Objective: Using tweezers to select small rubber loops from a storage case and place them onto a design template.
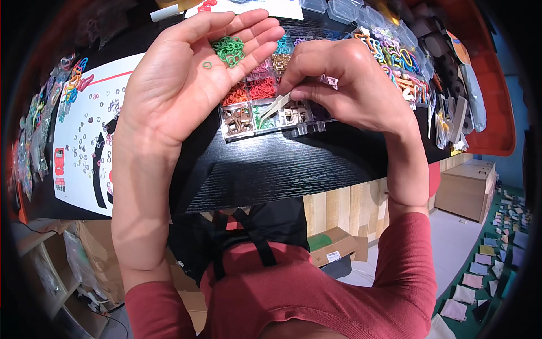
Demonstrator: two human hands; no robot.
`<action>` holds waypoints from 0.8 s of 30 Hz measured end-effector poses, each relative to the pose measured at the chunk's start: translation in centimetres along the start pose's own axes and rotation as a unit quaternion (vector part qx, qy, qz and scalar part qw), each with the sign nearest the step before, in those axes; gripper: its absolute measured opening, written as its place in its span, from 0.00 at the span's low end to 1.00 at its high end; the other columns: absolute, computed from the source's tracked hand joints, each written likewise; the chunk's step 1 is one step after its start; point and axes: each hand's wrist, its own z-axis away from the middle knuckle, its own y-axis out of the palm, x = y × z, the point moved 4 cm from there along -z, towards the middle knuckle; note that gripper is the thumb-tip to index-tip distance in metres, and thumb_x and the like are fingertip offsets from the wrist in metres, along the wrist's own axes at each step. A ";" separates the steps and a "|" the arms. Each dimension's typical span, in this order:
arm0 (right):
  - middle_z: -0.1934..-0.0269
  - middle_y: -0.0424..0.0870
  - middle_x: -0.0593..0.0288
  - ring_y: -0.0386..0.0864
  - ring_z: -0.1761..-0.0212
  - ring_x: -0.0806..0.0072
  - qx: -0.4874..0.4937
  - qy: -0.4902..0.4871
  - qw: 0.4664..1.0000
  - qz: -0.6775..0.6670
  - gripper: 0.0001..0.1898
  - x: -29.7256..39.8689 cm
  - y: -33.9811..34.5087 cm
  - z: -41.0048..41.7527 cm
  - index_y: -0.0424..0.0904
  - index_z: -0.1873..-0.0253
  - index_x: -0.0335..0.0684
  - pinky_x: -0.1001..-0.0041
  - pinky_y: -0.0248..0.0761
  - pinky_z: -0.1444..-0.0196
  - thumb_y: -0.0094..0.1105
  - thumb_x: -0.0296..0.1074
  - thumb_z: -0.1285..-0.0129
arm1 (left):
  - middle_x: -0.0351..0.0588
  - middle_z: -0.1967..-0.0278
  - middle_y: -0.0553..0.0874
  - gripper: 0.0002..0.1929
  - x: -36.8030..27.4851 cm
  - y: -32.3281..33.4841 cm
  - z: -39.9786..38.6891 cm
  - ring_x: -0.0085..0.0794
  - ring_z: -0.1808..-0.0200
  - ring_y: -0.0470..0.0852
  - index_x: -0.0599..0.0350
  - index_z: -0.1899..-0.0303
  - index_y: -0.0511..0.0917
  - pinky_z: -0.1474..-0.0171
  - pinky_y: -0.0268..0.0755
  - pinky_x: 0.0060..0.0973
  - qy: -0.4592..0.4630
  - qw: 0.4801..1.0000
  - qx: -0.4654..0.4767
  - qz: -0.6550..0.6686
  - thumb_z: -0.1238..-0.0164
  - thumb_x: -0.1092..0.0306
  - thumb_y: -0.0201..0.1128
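My left hand is palm up, fingers extended, with a small heap of green jump rings on it. One green ring lies apart, lower on the palm. Between thumb and fingers my right hand pinches pale plastic tweezers. Their tips reach into a compartment of a clear divided box, among a few green rings. Neighbouring compartments hold brown clasps, pale clasps, red rings and gold rings. My right hand hides part of the box.
On the black table, a white printed sheet at left carries scattered rings. Bagged pieces line the left edge. Another box of colourful cords and small clear cases stand at the right and back. An orange tray rim borders the right.
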 end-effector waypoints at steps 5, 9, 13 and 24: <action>0.70 0.83 0.48 0.85 0.66 0.55 0.002 0.023 1.000 0.004 0.08 -0.1 0.1 0.1 0.82 0.63 0.29 0.66 0.76 0.65 0.69 0.19 0.49 | 0.70 0.35 0.72 0.24 -0.2 -0.5 -0.2 0.50 0.31 0.73 0.83 0.33 0.61 0.27 0.67 0.40 -0.029 0.999 0.028 0.013 0.21 0.71 0.50; 0.75 0.82 0.47 0.83 0.71 0.58 -0.002 0.050 0.999 -0.001 0.06 0.1 0.2 0.0 0.80 0.66 0.28 0.68 0.74 0.67 0.67 0.18 0.50 | 0.70 0.35 0.72 0.24 -0.2 -0.5 -0.2 0.50 0.32 0.74 0.84 0.33 0.61 0.27 0.68 0.41 -0.024 0.999 0.024 0.007 0.21 0.72 0.50; 0.77 0.80 0.47 0.81 0.74 0.63 0.022 0.107 0.994 -0.011 0.05 0.1 0.1 0.0 0.80 0.67 0.28 0.69 0.73 0.67 0.67 0.18 0.50 | 0.70 0.36 0.73 0.24 -0.2 -0.5 -0.3 0.50 0.32 0.74 0.84 0.34 0.62 0.27 0.68 0.41 -0.020 1.000 0.022 0.002 0.21 0.72 0.50; 0.75 0.83 0.57 0.80 0.73 0.77 0.051 0.200 0.977 -0.045 0.05 -0.2 -0.4 0.0 0.85 0.63 0.30 0.76 0.73 0.67 0.68 0.22 0.44 | 0.70 0.36 0.73 0.23 0.0 -0.5 -0.2 0.50 0.32 0.74 0.84 0.34 0.62 0.27 0.68 0.41 -0.029 0.999 0.022 0.013 0.22 0.73 0.51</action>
